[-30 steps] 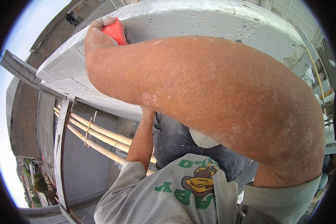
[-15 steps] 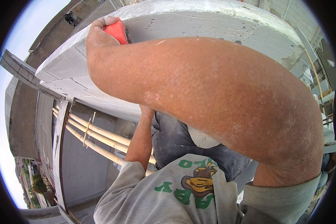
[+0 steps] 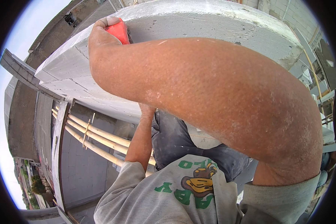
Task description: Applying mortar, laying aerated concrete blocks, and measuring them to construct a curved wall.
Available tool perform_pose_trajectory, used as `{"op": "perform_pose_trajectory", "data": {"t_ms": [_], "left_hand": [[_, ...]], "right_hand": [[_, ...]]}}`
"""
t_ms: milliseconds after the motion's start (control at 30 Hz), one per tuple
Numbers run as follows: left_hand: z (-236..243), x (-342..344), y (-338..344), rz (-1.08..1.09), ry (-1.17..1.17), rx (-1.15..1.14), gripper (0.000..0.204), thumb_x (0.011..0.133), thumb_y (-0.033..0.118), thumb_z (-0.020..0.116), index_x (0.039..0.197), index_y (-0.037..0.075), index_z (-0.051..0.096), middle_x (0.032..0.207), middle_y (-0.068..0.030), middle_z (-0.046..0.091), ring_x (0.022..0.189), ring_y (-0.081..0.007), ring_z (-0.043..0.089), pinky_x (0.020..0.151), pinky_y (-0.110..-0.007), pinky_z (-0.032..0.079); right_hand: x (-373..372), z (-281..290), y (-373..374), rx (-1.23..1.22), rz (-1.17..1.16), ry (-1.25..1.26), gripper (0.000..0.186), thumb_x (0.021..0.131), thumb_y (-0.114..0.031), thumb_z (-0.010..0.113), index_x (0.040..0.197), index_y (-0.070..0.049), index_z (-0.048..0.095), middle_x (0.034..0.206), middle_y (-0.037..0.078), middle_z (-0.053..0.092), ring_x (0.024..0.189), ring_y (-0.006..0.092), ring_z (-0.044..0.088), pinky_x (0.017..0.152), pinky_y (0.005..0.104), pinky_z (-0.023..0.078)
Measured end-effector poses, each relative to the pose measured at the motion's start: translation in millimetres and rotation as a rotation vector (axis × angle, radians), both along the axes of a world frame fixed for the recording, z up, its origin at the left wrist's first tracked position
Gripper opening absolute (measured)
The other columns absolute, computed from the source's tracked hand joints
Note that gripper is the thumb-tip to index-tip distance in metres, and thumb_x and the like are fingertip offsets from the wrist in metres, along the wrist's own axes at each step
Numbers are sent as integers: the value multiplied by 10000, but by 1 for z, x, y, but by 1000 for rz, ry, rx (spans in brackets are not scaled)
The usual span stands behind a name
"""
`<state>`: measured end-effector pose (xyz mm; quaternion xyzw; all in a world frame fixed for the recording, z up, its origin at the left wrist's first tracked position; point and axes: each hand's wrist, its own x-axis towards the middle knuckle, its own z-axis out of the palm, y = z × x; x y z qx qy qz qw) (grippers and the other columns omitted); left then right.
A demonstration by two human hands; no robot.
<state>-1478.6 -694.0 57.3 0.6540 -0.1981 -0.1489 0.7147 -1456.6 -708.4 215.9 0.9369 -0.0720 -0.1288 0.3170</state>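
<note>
My right hand (image 3: 102, 31) is shut on the red handle of a tool (image 3: 119, 31) that rests on top of a large white aerated concrete block (image 3: 198, 20). The tool's working end is hidden behind the hand. My right forearm crosses the whole picture from the lower right to the upper left. My left forearm (image 3: 140, 142) rises from the grey sleeve toward the block's near side. The left hand itself is hidden behind my right forearm.
Below the block are my dark trousers (image 3: 175, 138) and grey printed shirt (image 3: 168, 194). Pale wooden poles (image 3: 100, 136) tied together run across a grey block wall (image 3: 82, 171) at lower left. A metal rail (image 3: 24, 72) and distant buildings lie at the left.
My right hand and the red tool have edged slightly to the right on the block's top. The left arm has stayed put.
</note>
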Motion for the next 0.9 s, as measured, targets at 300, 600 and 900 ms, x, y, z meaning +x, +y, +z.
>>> {"op": "perform_pose_trajectory", "data": {"t_ms": [300,600,900], "left_hand": [[-12,1,2,-13,-30,22,260,831,216,707,1043,81,641,1030,-126,689,932,-306,660,841,-452,536],[-20,4,3,-25,-71,37,238,846,215,711,1027,73,649,1022,-133,696,932,-315,665,841,-445,530],[-70,17,-1,-78,-181,78,219,861,214,715,1010,65,657,1014,-141,703,933,-325,670,840,-437,525]], "right_hand": [[-2,0,-1,-7,4,-4,408,822,-240,694,1208,-110,686,1074,128,653,1054,265,595,801,459,476],[-9,-2,-1,-24,23,-25,418,824,-246,686,1219,-110,679,1074,131,648,1049,269,593,795,463,472],[-52,-13,10,-88,50,-64,428,827,-251,678,1231,-109,671,1074,134,643,1043,273,592,790,467,469]]}}
